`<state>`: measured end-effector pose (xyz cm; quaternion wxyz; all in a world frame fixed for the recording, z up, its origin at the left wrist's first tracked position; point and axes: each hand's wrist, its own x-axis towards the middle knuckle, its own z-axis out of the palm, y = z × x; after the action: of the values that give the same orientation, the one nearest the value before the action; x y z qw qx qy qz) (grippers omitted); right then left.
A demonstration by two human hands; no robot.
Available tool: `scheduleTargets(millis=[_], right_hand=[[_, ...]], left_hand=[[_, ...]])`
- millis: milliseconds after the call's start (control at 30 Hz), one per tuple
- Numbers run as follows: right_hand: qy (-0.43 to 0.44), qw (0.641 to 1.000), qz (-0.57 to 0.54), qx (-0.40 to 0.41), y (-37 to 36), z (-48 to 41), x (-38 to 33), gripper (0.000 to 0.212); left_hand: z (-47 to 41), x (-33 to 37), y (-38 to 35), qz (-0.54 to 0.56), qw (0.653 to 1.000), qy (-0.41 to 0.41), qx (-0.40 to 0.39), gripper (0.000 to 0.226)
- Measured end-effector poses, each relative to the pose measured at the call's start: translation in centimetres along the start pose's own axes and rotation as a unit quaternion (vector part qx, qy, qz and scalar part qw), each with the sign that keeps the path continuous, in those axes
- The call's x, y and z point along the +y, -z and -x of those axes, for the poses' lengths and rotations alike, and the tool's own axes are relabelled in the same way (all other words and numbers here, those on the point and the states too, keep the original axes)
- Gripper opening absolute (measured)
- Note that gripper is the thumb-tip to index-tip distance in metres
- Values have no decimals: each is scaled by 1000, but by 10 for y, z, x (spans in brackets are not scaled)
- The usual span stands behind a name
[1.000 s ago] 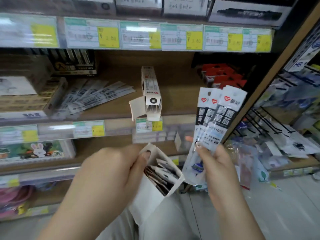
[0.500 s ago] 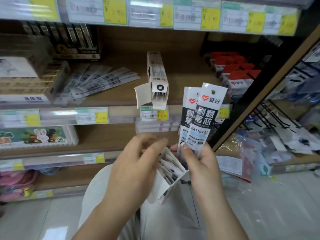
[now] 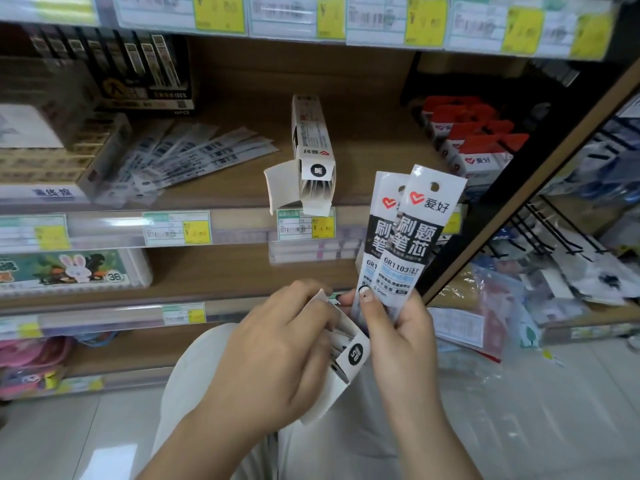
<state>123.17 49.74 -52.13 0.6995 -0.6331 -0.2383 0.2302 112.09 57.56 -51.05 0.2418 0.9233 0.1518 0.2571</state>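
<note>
Pinching 2 refill packs [image 3: 412, 237] upright, right hand [image 3: 398, 341] sits just right of the open box [image 3: 351, 355] that left hand [image 3: 273, 358] grips.

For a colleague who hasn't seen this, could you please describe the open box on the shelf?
On the upper wooden shelf, between fanned clear packets and red-topped packs, lies a narrow white box. Only its end flap hangs open over the edge.

Two black-and-white refill packets [image 3: 414, 237] upright, fanned — open white box [image 3: 353, 355] tilted just below.
</note>
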Motion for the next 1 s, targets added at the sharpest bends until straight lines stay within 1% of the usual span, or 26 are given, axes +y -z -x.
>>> scheduleTargets(millis=[100,233,300,367,400,433,467,500,533,567,600,633,700,767,833,867,933,1000], right_hand=[[-5,1000,-2,10,0,1,1,19],[-14,1000,-11,16,2,-2,1,10],[-17,999,-21,25,6,-5,-1,14],[-10,998,-42,37,10,-9,-6,23],[-3,997,-65,45,13,-11,-10,31],[13,994,-94,50,14,-12,-13,33],[34,989,-134,50,15,-13,-19,27],[51,981,-181,40,15,-14,-25,21],[61,971,-230,19,15,-13,-31,21],[65,959,-275,-8,14,-12,-36,26],[61,948,-312,-27,15,-11,-39,31],[49,937,-343,-43,15,-10,-42,32],[22,928,-367,-66,18,-7,-40,24],[-2,947,-314,-62,16,-5,-37,22],[-14,971,-234,-40,15,-4,-30,29],[-20,981,-191,-27,16,-4,-28,27],[-22,993,-117,-19,17,-3,-26,14],[-7,999,-36,-36,17,0,-28,16]], left_hand=[[0,-1,1,43,998,6,-53,15],[3,-7,7,91,988,16,-127,28],[5,-7,10,82,986,24,-146,36],[6,-6,12,80,984,33,-156,41],[6,-5,12,79,984,35,-154,42],[6,-4,11,74,985,35,-150,43],[6,-4,8,63,987,32,-142,45],[6,-4,6,49,990,28,-130,47],[6,-4,4,39,992,27,-115,49],[6,-5,2,37,993,29,-105,50],[7,-5,1,42,994,36,-99,50],[7,-7,0,49,993,42,-97,51],[8,-10,-1,66,991,55,-103,54],[7,-10,0,81,987,77,-114,52],[5,-9,1,91,985,86,-117,47],[4,-8,1,94,986,80,-115,47],[3,-6,1,96,988,61,-109,49],[3,-4,1,96,989,51,-99,48]])
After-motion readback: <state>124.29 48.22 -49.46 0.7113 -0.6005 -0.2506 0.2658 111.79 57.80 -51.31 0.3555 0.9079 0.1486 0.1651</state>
